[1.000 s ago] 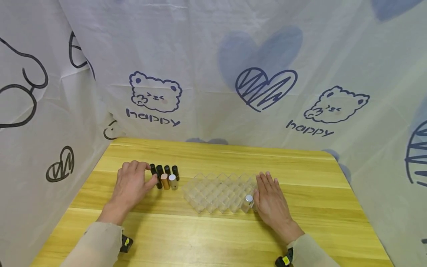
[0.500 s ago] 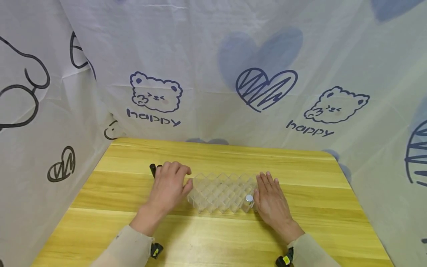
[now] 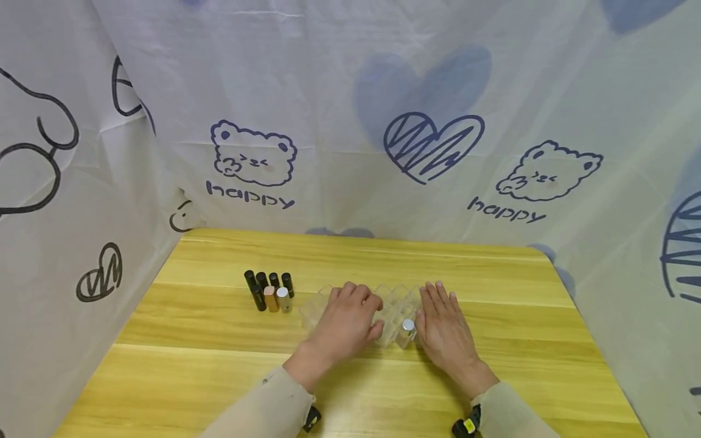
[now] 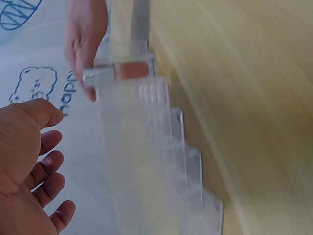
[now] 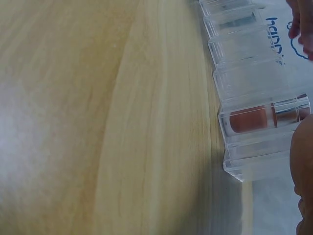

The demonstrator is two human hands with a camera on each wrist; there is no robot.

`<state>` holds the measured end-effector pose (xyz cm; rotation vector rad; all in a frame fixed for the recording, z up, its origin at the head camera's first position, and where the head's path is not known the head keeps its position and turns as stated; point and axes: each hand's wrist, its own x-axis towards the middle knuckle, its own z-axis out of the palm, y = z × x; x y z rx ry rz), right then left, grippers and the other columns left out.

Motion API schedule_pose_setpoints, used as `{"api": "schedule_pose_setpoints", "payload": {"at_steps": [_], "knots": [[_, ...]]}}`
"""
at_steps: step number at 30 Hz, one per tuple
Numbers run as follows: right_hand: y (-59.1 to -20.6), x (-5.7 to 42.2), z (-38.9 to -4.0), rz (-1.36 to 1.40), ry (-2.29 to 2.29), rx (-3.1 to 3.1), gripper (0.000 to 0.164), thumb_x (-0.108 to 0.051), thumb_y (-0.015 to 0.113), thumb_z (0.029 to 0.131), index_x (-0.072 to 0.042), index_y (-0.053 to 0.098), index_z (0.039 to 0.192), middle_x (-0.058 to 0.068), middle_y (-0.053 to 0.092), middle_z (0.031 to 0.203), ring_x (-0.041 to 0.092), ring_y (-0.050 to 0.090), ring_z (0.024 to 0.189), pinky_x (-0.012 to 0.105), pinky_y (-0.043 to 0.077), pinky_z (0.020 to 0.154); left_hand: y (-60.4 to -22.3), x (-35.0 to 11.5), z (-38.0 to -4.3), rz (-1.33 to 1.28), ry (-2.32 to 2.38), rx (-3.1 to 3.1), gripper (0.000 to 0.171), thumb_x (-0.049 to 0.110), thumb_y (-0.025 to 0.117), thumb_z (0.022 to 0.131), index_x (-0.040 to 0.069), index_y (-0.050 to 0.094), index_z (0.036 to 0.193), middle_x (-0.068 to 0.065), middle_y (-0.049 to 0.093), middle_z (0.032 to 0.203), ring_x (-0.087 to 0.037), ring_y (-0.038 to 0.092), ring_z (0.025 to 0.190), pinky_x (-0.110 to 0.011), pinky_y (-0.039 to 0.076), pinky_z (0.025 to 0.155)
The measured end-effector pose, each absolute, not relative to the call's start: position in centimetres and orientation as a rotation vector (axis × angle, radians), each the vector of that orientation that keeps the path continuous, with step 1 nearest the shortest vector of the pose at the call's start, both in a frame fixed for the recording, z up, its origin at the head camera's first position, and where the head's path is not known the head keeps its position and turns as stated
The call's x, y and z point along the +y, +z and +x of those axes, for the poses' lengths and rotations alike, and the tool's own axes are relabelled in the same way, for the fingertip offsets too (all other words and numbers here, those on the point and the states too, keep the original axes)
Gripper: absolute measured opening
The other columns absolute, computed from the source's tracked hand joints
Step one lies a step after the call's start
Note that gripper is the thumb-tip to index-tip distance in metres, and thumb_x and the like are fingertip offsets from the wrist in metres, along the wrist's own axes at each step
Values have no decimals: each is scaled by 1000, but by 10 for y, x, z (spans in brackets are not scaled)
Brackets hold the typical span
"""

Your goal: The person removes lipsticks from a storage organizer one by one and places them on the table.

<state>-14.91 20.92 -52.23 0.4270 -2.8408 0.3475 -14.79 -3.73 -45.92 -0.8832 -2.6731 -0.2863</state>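
Observation:
A clear plastic lipstick organizer with diamond-shaped slots lies on the table. One silver-capped lipstick tube stands in a slot near its right end; the right wrist view shows the tube's reddish-brown body through the clear wall. Over the organizer's middle is my left hand, fingers loosely bent and nothing between them in the left wrist view. My right hand rests with straight fingers along the organizer's right end, beside the tube. Part of the organizer is hidden beneath the left hand.
To the left stands a group of lipstick tubes: several black tubes, a rose-gold one and a silver-capped one. The wooden table meets a white printed cloth at the back and sides.
My left hand has moved right, from beside the black tubes to above the organizer. The right hand stays in place, and the tube group stands as before.

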Motion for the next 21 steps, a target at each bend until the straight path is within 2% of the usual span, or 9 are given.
{"api": "schedule_pose_setpoints", "payload": {"at_steps": [5,12,21], "knots": [[-522,209,-149,427,338,-2848,53,-25,44,112,7,46,154,25,45,161,41,33,156,59,25,126,-467,-18,-150,-913,-242,-2719,27,44,71,99,23,71,116,3,67,115,-21,57,105,-41,46,90],[-523,210,-149,438,320,-2834,53,-25,44,112,7,46,154,25,46,160,41,34,156,59,26,126,-473,0,-155,-951,-214,-2776,30,46,67,100,24,71,120,4,66,118,-19,55,108,-41,45,95],[-522,210,-148,448,312,-2819,51,-23,45,112,8,48,153,26,47,159,42,35,155,60,28,125,-478,10,-156,-952,-202,-2776,27,47,64,102,24,73,113,5,67,114,-18,56,106,-38,44,91]]}}
